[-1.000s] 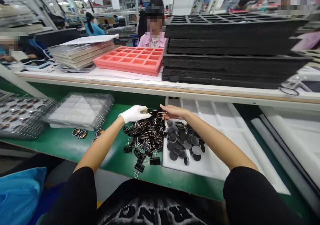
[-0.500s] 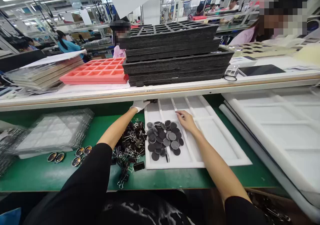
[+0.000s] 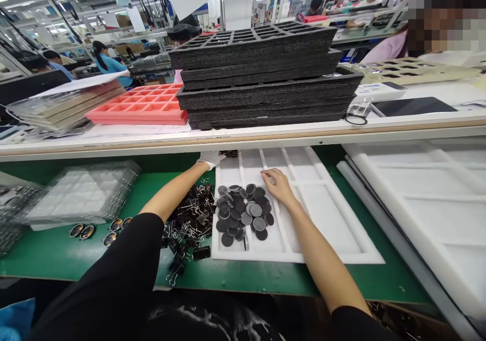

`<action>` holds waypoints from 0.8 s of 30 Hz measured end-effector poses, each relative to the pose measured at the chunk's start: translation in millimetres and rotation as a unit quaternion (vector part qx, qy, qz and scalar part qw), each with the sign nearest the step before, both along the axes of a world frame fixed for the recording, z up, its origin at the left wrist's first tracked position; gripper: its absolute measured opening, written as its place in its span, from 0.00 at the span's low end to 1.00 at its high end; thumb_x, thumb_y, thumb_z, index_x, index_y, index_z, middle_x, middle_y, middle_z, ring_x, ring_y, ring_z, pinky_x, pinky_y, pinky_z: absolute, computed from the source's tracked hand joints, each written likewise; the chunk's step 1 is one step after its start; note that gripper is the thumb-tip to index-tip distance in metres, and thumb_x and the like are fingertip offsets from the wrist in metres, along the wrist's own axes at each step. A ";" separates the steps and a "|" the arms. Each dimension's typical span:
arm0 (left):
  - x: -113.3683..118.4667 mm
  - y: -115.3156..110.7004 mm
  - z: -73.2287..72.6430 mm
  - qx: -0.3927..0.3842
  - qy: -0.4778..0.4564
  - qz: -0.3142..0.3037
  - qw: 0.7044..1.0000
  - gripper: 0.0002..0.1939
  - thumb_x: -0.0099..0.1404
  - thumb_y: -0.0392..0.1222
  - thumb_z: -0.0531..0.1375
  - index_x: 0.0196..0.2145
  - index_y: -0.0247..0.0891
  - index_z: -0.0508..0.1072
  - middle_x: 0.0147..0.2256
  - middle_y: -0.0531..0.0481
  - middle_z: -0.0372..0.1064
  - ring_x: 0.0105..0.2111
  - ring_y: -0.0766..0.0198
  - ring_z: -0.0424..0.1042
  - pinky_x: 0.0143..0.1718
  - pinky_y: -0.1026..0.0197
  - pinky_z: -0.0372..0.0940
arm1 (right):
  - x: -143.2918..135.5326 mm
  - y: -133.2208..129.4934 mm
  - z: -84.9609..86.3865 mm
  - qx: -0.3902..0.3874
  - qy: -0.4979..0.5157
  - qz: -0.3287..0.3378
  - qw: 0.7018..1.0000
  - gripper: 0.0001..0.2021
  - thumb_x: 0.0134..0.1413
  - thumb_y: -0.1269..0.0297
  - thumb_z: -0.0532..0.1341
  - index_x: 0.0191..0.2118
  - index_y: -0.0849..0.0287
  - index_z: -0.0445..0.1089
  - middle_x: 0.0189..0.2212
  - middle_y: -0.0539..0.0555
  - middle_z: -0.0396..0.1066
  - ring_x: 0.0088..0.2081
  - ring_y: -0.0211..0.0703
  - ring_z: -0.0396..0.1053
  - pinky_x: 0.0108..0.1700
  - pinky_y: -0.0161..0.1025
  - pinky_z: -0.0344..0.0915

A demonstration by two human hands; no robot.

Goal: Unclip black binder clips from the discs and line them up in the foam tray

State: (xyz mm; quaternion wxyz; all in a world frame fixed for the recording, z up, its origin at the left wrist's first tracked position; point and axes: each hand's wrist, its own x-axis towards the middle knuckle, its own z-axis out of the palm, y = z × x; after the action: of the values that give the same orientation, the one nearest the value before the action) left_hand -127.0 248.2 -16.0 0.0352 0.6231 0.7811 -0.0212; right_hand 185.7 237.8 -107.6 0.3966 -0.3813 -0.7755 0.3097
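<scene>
My left hand (image 3: pixel 210 160), in a white glove, reaches under the shelf edge at the tray's far left corner. Small dark pieces (image 3: pixel 229 154) lie against its thumb; the shelf hides most of its fingers. Bare, my right hand (image 3: pixel 278 183) hovers over the white foam tray (image 3: pixel 336 219), thumb and forefinger together in a pinch. Whatever is between those fingertips is too small to make out. Just left of it, a heap of dark round discs (image 3: pixel 243 212) lies on the tray. A pile of black binder clips (image 3: pixel 193 212) sits beside the tray's left edge.
Several round metal-rimmed pieces (image 3: pixel 87 231) lie on the green bench (image 3: pixel 132 265). Clear plastic trays (image 3: pixel 79 192) are stacked at left, more white foam trays (image 3: pixel 421 214) at right. The shelf (image 3: pixel 258 137) overhangs the bench, carrying black foam trays (image 3: pixel 266 98) and a red tray (image 3: pixel 140 105).
My view has shifted slightly. My right hand has moved a little, its fingers still pinched above the tray. My left hand stays under the shelf edge.
</scene>
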 end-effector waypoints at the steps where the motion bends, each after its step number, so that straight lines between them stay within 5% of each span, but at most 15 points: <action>1: 0.2 -1.7 3.4 0.001 0.004 -0.005 1.000 0.37 0.70 0.65 0.53 0.66 0.36 0.66 0.63 0.33 0.69 0.62 0.41 0.68 0.65 0.45 0.58 | 0.3 -3.6 3.2 0.000 -0.010 0.007 1.000 0.18 0.67 0.52 0.55 0.46 0.55 0.79 0.46 0.61 0.78 0.51 0.57 0.72 0.57 0.57 0.61; 7: -14.3 -49.6 29.8 0.009 0.015 -0.032 0.999 0.33 0.74 0.59 0.50 0.68 0.40 0.65 0.64 0.36 0.68 0.62 0.44 0.67 0.64 0.46 0.58 | -0.4 -26.2 18.1 -0.008 -0.084 0.144 0.986 0.18 0.65 0.50 0.59 0.52 0.51 0.79 0.54 0.59 0.77 0.59 0.62 0.68 0.61 0.64 0.54; 12: -67.5 -166.6 53.5 0.114 0.098 -0.099 0.984 0.25 0.77 0.55 0.49 0.61 0.43 0.73 0.60 0.41 0.71 0.58 0.45 0.68 0.59 0.43 0.58 | 0.5 -29.8 12.3 0.004 -0.073 0.148 0.986 0.19 0.63 0.45 0.60 0.46 0.52 0.81 0.48 0.58 0.80 0.55 0.59 0.73 0.61 0.60 0.61; 14: -98.5 -225.7 55.9 0.187 0.122 -0.048 0.974 0.23 0.78 0.52 0.47 0.58 0.42 0.74 0.58 0.43 0.73 0.56 0.50 0.69 0.58 0.46 0.58 | 1.5 -27.7 9.5 -0.007 -0.051 0.152 0.987 0.20 0.62 0.43 0.60 0.43 0.52 0.81 0.46 0.58 0.81 0.53 0.57 0.75 0.61 0.57 0.65; 19: -162.3 -371.2 35.1 0.280 0.141 0.212 0.926 0.17 0.79 0.44 0.48 0.50 0.34 0.74 0.51 0.41 0.75 0.52 0.58 0.69 0.55 0.54 0.60 | 4.2 -21.7 4.9 -0.099 -0.073 0.137 0.983 0.25 0.57 0.39 0.59 0.43 0.54 0.81 0.47 0.58 0.81 0.53 0.59 0.76 0.62 0.56 0.67; 24: -155.3 -454.5 -12.0 0.260 0.147 0.309 0.903 0.14 0.74 0.49 0.55 0.44 0.37 0.74 0.43 0.42 0.76 0.47 0.54 0.72 0.51 0.54 0.63 | 4.2 -20.5 3.5 -0.184 -0.109 0.075 0.974 0.31 0.47 0.35 0.58 0.45 0.54 0.81 0.48 0.59 0.81 0.55 0.65 0.75 0.63 0.59 0.66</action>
State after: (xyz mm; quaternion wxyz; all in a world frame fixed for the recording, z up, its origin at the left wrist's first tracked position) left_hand -282.3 -206.3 -28.0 -0.2387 0.3271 0.9085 0.1030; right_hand 190.0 217.2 -104.2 0.2079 -0.4199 -0.7701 0.4329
